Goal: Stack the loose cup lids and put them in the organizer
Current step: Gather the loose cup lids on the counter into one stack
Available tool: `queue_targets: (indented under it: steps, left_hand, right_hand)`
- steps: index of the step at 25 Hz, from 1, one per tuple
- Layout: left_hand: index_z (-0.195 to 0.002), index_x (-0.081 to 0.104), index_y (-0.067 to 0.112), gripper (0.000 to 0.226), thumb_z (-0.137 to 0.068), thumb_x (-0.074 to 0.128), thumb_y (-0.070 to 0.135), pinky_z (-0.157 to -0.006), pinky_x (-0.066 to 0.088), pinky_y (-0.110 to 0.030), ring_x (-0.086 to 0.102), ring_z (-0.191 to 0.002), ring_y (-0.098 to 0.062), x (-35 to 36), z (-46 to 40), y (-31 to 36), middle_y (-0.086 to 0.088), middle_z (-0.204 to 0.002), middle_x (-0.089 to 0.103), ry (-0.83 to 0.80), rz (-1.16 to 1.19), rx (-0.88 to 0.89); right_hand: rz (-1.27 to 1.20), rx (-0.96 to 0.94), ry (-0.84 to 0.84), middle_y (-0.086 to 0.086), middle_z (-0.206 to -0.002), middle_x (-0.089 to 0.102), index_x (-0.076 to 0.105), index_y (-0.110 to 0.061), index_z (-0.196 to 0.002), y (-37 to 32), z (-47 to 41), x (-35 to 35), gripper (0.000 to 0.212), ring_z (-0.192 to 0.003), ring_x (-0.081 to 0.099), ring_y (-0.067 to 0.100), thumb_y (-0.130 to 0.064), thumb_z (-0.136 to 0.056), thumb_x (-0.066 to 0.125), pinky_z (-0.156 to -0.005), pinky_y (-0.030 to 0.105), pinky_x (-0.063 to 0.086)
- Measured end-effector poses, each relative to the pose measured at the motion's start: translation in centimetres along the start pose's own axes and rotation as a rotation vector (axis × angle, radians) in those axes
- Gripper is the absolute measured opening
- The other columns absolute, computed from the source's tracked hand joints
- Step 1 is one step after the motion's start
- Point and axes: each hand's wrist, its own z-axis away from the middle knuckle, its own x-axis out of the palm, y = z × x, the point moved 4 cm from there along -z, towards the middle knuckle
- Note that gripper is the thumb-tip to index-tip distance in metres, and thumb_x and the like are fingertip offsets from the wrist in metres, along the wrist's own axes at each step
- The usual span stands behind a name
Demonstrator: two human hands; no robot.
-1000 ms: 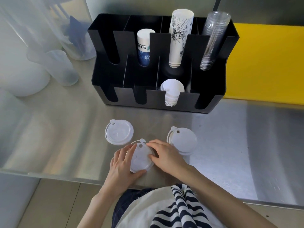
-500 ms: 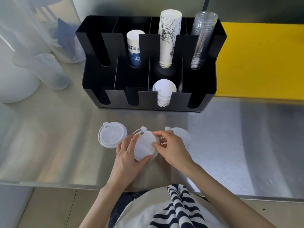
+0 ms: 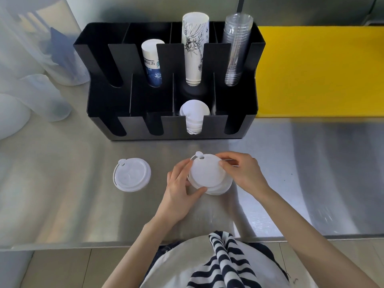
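Note:
A white cup lid (image 3: 206, 172) sits on top of a second lid (image 3: 222, 187) on the steel counter, held between both hands. My left hand (image 3: 179, 188) grips its left and lower rim; my right hand (image 3: 242, 170) pinches its upper right rim. A third loose lid (image 3: 132, 174) lies flat to the left, apart from the hands. The black organizer (image 3: 137, 125) stands behind, with a stack of white lids (image 3: 194, 117) in a front slot.
The organizer's back slots hold a short paper cup stack (image 3: 151, 63), a tall paper cup stack (image 3: 194, 50) and clear plastic cups (image 3: 236, 50). Translucent containers (image 3: 44, 98) stand at the left. A yellow board (image 3: 320, 69) lies at the right. The counter edge (image 3: 83, 245) runs near my body.
Both hands carried the held lid to the right and set it over the right-hand lid, which is now mostly covered. The left lid stayed in place.

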Motion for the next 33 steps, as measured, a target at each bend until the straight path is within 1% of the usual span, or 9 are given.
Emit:
queue_targets:
  steps: [3, 5, 10, 14, 20, 22, 26, 30, 33]
  left_hand:
    - [-0.130, 0.041, 0.013, 0.066, -0.072, 0.070, 0.027, -0.097, 0.046, -0.038, 0.037, -0.114, -0.019, 1.4, 0.2, 0.2, -0.002, -0.138, 0.039, 0.023, 0.030, -0.032]
    - [-0.127, 0.042, 0.012, 0.065, -0.070, 0.068, 0.031, -0.093, 0.047, -0.044, 0.036, -0.111, -0.017, 2.2, 0.5, 0.6, -0.003, -0.136, 0.039, 0.061, 0.036, -0.087]
    - [-0.129, 0.039, 0.012, 0.063, -0.075, 0.069, 0.022, -0.097, 0.041, -0.032, 0.033, -0.120, -0.020, 3.2, 1.0, 0.8, -0.004, -0.137, 0.036, 0.100, 0.005, -0.107]
    - [-0.130, 0.038, 0.012, 0.062, -0.076, 0.068, 0.022, -0.090, 0.025, -0.017, 0.032, -0.121, -0.021, 3.1, 1.0, 0.8, -0.005, -0.136, 0.037, 0.105, -0.010, -0.116]
    - [-0.131, 0.037, 0.012, 0.061, -0.077, 0.066, 0.022, -0.087, 0.025, -0.015, 0.032, -0.124, -0.021, 3.4, 0.8, 0.9, -0.005, -0.138, 0.036, 0.079, -0.063, -0.088]
    - [-0.131, 0.037, 0.013, 0.060, -0.078, 0.065, 0.023, -0.086, 0.026, -0.015, 0.032, -0.125, -0.021, 3.5, 0.8, 0.8, -0.005, -0.137, 0.036, 0.065, -0.075, -0.092]
    - [-0.131, 0.037, 0.015, 0.058, -0.080, 0.063, 0.025, -0.082, 0.029, -0.017, 0.034, -0.123, -0.020, 3.6, 0.8, 0.4, -0.004, -0.136, 0.039, 0.053, -0.094, -0.098]
    - [-0.129, 0.039, 0.016, 0.057, -0.079, 0.064, 0.028, -0.083, 0.031, -0.019, 0.037, -0.120, -0.021, 3.7, 0.6, -0.1, -0.003, -0.134, 0.042, 0.032, -0.091, -0.120]
    - [-0.128, 0.041, 0.016, 0.056, -0.078, 0.065, 0.026, -0.091, 0.035, -0.025, 0.041, -0.119, -0.023, 3.5, 0.3, -0.3, -0.003, -0.135, 0.045, 0.022, -0.077, -0.119]
  right_hand:
    - [0.023, 0.020, 0.023, -0.006, -0.096, 0.066, 0.068, -0.016, -0.103, 0.8, -0.3, -0.5, 0.024, -0.085, 0.056, 0.008, -0.009, -0.086, 0.053, -0.063, -0.011, 0.034]
    - [0.042, 0.035, 0.030, 0.000, -0.107, 0.068, 0.067, -0.016, -0.105, 1.4, -0.4, -0.4, 0.025, -0.090, 0.054, 0.008, -0.010, -0.087, 0.052, -0.063, -0.008, 0.035]
    - [0.011, 0.071, 0.049, 0.004, -0.118, 0.066, 0.065, -0.015, -0.108, 2.0, -0.3, 0.4, 0.027, -0.095, 0.051, 0.010, -0.009, -0.088, 0.048, -0.079, 0.015, 0.038]
    - [-0.003, 0.072, 0.041, 0.004, -0.118, 0.066, 0.065, -0.015, -0.108, 2.1, -0.4, 0.8, 0.026, -0.099, 0.054, 0.014, -0.010, -0.089, 0.048, -0.083, 0.020, 0.038]
    - [0.019, 0.071, 0.042, 0.003, -0.116, 0.067, 0.065, -0.016, -0.107, 3.1, -0.8, 0.8, 0.027, -0.093, 0.050, 0.008, -0.009, -0.088, 0.047, -0.066, 0.003, 0.036]
    - [0.033, 0.073, 0.034, 0.002, -0.117, 0.066, 0.065, -0.016, -0.108, 3.5, -0.7, 0.8, 0.027, -0.093, 0.050, 0.007, -0.010, -0.088, 0.048, -0.063, 0.004, 0.038]
    - [0.017, 0.065, 0.020, 0.004, -0.119, 0.066, 0.064, -0.015, -0.110, 3.8, -0.6, 1.0, 0.028, -0.095, 0.052, 0.009, -0.008, -0.087, 0.049, -0.069, 0.003, 0.037]
    - [0.033, 0.051, 0.020, 0.004, -0.119, 0.066, 0.063, -0.015, -0.111, 3.9, -0.6, 1.0, 0.028, -0.099, 0.055, 0.012, -0.008, -0.087, 0.050, -0.066, -0.012, 0.031]
    - [0.042, 0.041, 0.001, 0.005, -0.122, 0.064, 0.061, -0.014, -0.115, 3.8, -0.5, 1.0, 0.030, -0.108, 0.057, 0.019, -0.010, -0.086, 0.053, -0.072, -0.005, 0.034]
